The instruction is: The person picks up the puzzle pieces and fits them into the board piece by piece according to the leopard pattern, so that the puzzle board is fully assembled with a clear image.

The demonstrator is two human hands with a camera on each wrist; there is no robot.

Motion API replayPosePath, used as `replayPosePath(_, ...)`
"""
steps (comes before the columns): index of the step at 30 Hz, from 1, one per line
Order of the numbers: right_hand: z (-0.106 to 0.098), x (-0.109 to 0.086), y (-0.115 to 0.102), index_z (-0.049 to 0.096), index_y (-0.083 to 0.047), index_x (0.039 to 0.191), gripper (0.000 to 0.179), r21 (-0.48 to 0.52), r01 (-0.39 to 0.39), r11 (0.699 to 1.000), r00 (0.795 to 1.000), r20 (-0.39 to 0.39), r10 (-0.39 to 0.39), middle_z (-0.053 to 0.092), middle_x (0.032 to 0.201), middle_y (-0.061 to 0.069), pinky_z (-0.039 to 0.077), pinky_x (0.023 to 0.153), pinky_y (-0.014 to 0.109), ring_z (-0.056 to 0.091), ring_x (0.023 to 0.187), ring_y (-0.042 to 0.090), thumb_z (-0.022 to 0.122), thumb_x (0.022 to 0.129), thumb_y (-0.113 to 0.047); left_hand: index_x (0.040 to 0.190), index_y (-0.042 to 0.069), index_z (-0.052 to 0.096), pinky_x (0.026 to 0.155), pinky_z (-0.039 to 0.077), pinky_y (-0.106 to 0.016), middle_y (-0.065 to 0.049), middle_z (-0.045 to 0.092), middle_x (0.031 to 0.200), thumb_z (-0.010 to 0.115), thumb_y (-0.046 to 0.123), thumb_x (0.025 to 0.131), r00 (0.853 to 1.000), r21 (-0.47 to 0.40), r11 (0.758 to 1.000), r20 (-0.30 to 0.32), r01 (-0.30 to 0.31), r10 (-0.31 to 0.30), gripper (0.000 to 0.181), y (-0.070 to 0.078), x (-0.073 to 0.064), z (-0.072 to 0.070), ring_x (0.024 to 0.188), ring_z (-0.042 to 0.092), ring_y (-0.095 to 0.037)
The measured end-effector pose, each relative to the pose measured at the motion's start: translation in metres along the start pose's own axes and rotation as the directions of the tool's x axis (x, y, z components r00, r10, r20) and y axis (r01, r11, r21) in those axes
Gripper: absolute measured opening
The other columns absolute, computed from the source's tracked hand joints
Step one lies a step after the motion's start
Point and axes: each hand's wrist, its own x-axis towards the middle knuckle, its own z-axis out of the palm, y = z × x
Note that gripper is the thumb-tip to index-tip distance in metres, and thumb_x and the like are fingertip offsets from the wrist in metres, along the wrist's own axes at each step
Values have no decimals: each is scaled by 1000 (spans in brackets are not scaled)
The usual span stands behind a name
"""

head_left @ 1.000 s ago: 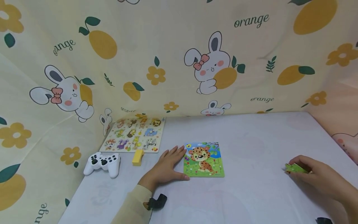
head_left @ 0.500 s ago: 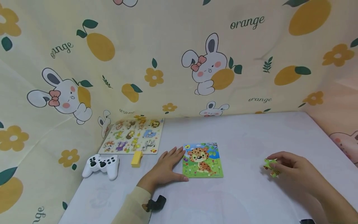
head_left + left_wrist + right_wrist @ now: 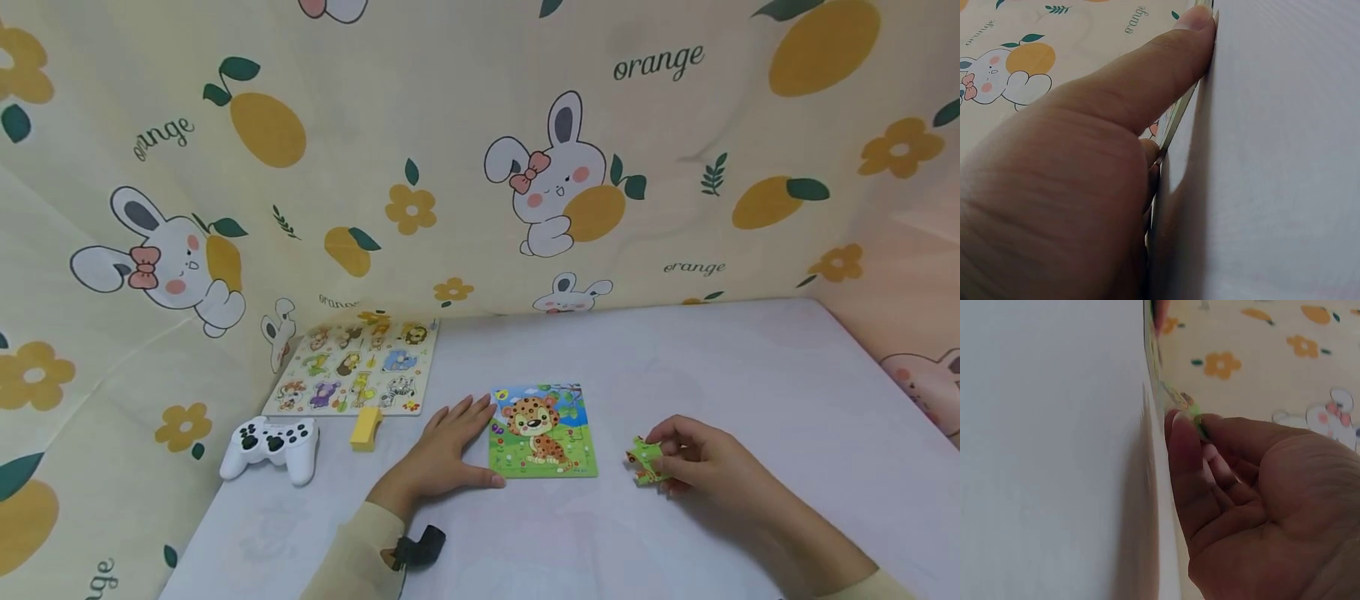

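A square jigsaw puzzle (image 3: 545, 427) with a spotted cub on green and blue lies flat on the white table (image 3: 750, 358). My left hand (image 3: 444, 457) rests at its left side, fingers spread, with fingertips at the upper left edge and the thumb by the lower left corner. To the right of the puzzle, my right hand (image 3: 716, 471) pinches a green jigsaw piece (image 3: 645, 462) between thumb and fingers. The right wrist view shows that hand low over the table, with the piece's edge (image 3: 1179, 399) poking out past the fingertips.
At the back left lies a wooden animal puzzle board (image 3: 352, 367). A yellow block (image 3: 366, 429) stands at its front edge, and a white game controller (image 3: 272, 446) sits left of the block. A printed curtain (image 3: 465, 167) borders the table behind and at the sides.
My right hand has carried the jigsaw piece leftward from the far right to close beside the puzzle, turning it on the way. The left hand has stayed at the puzzle's edge.
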Motion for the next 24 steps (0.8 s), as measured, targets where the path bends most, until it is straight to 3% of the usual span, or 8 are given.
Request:
replayPosePath(9, 28, 18, -8, 69, -3, 120, 24, -74, 6, 997, 1000, -23, -8, 65, 88, 7, 55, 60, 29, 62, 69, 20, 80, 99, -7, 174, 25, 30, 131, -2, -50, 15, 14, 179, 79, 77, 82, 1000, 2, 1000, 5, 4, -4, 117, -1, 0, 2, 165, 3, -15)
replayPosePath(18, 51, 36, -15, 68, 7, 131, 29, 64, -74, 995, 996, -37, 77, 66, 96, 13, 63, 67, 33, 70, 75, 29, 72, 103, -1, 175, 24, 30, 131, -2, -51, 14, 14, 180, 80, 77, 82, 1000, 6, 1000, 2, 5, -5, 118, -2, 1, 2, 165, 3, -17)
replayPosePath(24, 63, 46, -19, 67, 12, 131, 30, 134, -92, 987, 995, -33, 97, 67, 94, 15, 64, 67, 34, 71, 75, 27, 69, 103, 2, 174, 24, 30, 130, -2, -51, 13, 14, 180, 81, 76, 82, 1000, -3, 1000, 1, 2, -2, 117, 0, 0, 0, 165, 3, -17)
